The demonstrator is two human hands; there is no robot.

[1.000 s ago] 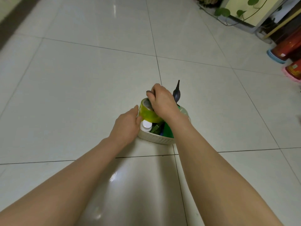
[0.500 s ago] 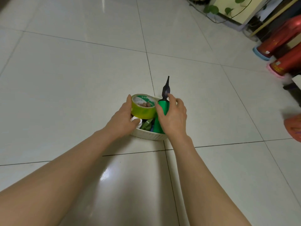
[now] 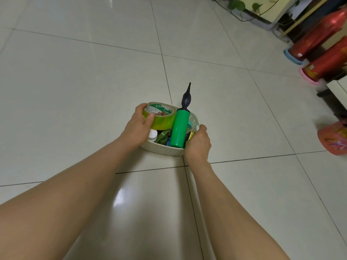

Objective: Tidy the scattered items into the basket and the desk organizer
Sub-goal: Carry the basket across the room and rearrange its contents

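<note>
Since a second ago: right hand off the tape, now curled on basket rim, centre frame. Left hand pinches tape roll at basket's left. Green pump between, long axis pointing up-frame.

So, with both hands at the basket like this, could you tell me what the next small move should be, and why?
Probably lift the basket off the floor. The left hand grips the tape roll at one side, the right hand holds the opposite rim, and the green pump already lies inside; no loose task items show on the tiles nearby.
</note>
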